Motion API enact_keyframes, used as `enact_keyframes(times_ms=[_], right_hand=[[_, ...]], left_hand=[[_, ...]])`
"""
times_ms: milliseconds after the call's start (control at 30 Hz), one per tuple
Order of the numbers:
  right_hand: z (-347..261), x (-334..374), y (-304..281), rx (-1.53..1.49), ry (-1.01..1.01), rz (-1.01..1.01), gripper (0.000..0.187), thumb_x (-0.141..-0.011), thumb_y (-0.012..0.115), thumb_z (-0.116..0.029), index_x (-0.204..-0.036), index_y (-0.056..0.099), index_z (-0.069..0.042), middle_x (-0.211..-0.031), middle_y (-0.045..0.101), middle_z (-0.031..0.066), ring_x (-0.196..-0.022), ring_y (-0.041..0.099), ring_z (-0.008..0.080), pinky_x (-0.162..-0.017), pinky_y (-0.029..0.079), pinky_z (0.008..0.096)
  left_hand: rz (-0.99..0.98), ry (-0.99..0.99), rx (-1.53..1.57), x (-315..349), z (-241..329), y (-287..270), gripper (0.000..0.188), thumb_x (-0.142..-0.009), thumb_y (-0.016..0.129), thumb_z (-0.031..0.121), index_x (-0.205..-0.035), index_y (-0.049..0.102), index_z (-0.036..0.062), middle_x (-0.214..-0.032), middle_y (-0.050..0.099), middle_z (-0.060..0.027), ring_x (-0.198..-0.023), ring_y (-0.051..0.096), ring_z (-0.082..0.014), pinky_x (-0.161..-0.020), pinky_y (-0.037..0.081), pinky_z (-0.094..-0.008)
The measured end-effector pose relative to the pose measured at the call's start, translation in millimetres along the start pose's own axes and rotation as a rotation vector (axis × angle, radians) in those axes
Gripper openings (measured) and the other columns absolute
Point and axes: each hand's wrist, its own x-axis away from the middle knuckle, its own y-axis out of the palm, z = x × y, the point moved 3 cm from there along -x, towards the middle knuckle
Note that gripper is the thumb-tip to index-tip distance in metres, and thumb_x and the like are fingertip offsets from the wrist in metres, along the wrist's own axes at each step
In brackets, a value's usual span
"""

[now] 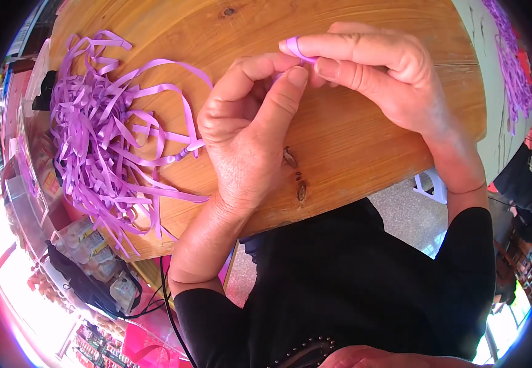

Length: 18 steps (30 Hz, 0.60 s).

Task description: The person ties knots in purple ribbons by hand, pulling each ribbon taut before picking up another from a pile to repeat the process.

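Observation:
My two hands meet over the wooden table [364, 153], fingertips close together. A purple ribbon [292, 44] loops around the tip of my right index finger. The right hand [382, 73] pinches that ribbon between thumb and fingers. Against it, my left hand [247, 122] presses thumb and index finger together on a bit of the same ribbon, mostly hidden by the fingers. Left of my left hand lies a big tangled pile of purple ribbons [94, 135]. Some strands run from the pile toward my left wrist, one with a wound or knotted part [187, 150].
More purple ribbons [511, 67] hang over a pale marbled surface [487, 37] at the right. Beyond the table's left edge are packaged goods [88, 245] and a dark bag [82, 276]. A black cable [166, 288] hangs near my left elbow. A white stool [430, 186] stands below the table.

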Motion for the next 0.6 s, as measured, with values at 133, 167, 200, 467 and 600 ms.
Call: enact_keyframes(times_ms=[133, 167, 200, 467, 600], right_hand=[[-7, 3, 3, 0.369, -0.171, 0.014, 0.033, -0.08, 0.061, 0.002, -0.113, 0.061, -0.002, -0.078, 0.059, 0.0073, -0.067, 0.056, 0.0142, -0.06, 0.046, 0.0241], [-9, 5, 4, 0.434, -0.204, 0.042, 0.033, -0.078, 0.063, 0.004, -0.111, 0.062, -0.002, -0.077, 0.059, 0.0081, -0.067, 0.057, 0.0158, -0.059, 0.046, 0.0251], [-10, 6, 5, 0.499, -0.236, 0.069, 0.034, -0.076, 0.065, 0.005, -0.109, 0.063, -0.002, -0.076, 0.058, 0.0089, -0.067, 0.057, 0.0174, -0.059, 0.047, 0.026], [-8, 6, 7, 0.295, -0.072, 0.136, 0.031, -0.075, 0.065, 0.006, -0.105, 0.061, -0.001, -0.084, 0.063, 0.0085, -0.08, 0.063, 0.0162, -0.07, 0.049, 0.0227], [-28, -5, -13, -0.066, 0.419, -0.11, 0.033, -0.082, 0.064, -0.003, -0.114, 0.057, 0.001, -0.094, 0.064, 0.0138, -0.077, 0.061, 0.0209, -0.069, 0.048, 0.0255]], left_hand=[[0.023, 0.034, -0.015, 1, -4, -2, 0.012, -0.083, 0.062, -0.003, -0.095, 0.063, -0.0007, -0.084, 0.062, 0.0002, -0.079, 0.054, -0.0043, -0.073, 0.044, -0.0175], [0.024, 0.031, -0.015, 1, -4, 0, 0.012, -0.083, 0.062, -0.003, -0.095, 0.063, -0.0007, -0.084, 0.062, 0.0002, -0.079, 0.054, -0.0043, -0.073, 0.044, -0.0175], [0.045, -0.001, -0.014, 1, -4, 2, 0.011, -0.083, 0.063, -0.001, -0.094, 0.063, -0.0007, -0.082, 0.061, 0.0014, -0.076, 0.053, -0.0037, -0.071, 0.043, -0.0169], [0.061, 0.053, -0.123, 2, 0, 4, 0.009, -0.083, 0.065, 0.001, -0.092, 0.062, -0.0008, -0.076, 0.059, 0.0034, -0.068, 0.05, -0.002, -0.064, 0.041, -0.0148], [-0.002, -0.02, -0.044, 3, 2, 4, 0.012, -0.085, 0.062, 0.004, -0.096, 0.063, 0.0003, -0.084, 0.064, -0.0025, -0.067, 0.05, -0.0043, -0.061, 0.038, -0.0155]])
